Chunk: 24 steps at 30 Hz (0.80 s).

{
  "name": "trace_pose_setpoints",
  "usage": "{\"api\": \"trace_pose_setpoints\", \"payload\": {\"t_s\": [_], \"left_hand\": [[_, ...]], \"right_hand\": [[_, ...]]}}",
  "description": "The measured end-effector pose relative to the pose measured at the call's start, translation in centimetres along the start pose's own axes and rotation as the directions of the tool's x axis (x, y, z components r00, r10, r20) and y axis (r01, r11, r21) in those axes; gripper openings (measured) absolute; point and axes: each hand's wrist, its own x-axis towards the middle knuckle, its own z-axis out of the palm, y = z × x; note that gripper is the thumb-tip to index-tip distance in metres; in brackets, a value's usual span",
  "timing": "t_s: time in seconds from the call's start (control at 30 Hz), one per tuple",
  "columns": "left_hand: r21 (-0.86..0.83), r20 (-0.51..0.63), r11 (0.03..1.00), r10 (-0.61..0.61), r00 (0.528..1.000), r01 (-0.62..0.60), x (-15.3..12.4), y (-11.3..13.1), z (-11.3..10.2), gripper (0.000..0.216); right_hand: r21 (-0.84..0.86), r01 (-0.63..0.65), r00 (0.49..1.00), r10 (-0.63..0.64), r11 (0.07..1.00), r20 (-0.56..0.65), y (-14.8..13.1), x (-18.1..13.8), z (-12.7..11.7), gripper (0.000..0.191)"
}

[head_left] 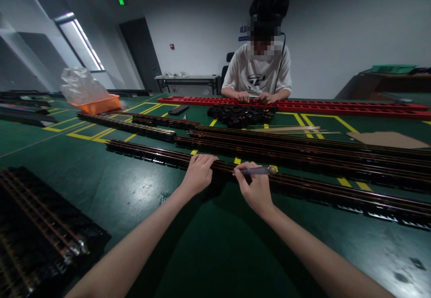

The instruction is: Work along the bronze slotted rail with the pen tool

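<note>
A long dark strip (313, 188) with copper-coloured rods along it lies across the green table in front of me. My left hand (199, 172) is closed on its near edge, fingertips over the top. My right hand (255, 189) pinches a slim hand tool (257, 171) with a see-through purplish handle and a round brass-coloured end. The tool lies nearly level, and its tip points left at the strip. Whether the tip touches the strip is hidden by my fingers.
More dark strips (303, 147) lie just beyond, and a stack of them (37, 230) sits at the lower left. Across the table, a co-worker (259, 71) handles a red rack (336, 105) behind a dark pile (235, 114). An orange bin (101, 104) stands at the left.
</note>
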Motion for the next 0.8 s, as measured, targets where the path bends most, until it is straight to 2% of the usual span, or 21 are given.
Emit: {"api": "trace_pose_setpoints", "payload": {"t_s": [0.17,0.37,0.53,0.8], "left_hand": [[-0.012,0.034,1.000,-0.002,0.999,0.002,0.1,0.2,-0.4,0.037],[0.026,0.017,1.000,0.014,1.000,-0.014,0.0,0.5,-0.5,0.033],[0.030,0.009,0.999,0.014,1.000,-0.014,0.0,0.5,-0.5,0.033],[0.059,-0.001,0.998,0.029,1.000,-0.029,-0.1,0.5,-0.4,0.031]], "right_hand": [[-0.026,0.021,0.999,-0.020,0.999,0.029,0.2,-0.2,-0.4,0.017],[-0.056,0.071,0.994,-0.067,0.996,0.084,0.9,-0.5,-1.4,0.016],[-0.091,0.119,0.992,-0.113,0.989,0.064,1.1,-0.8,-2.2,0.015],[-0.080,0.130,0.991,-0.127,0.988,0.039,0.9,-0.8,-2.0,0.015]]}}
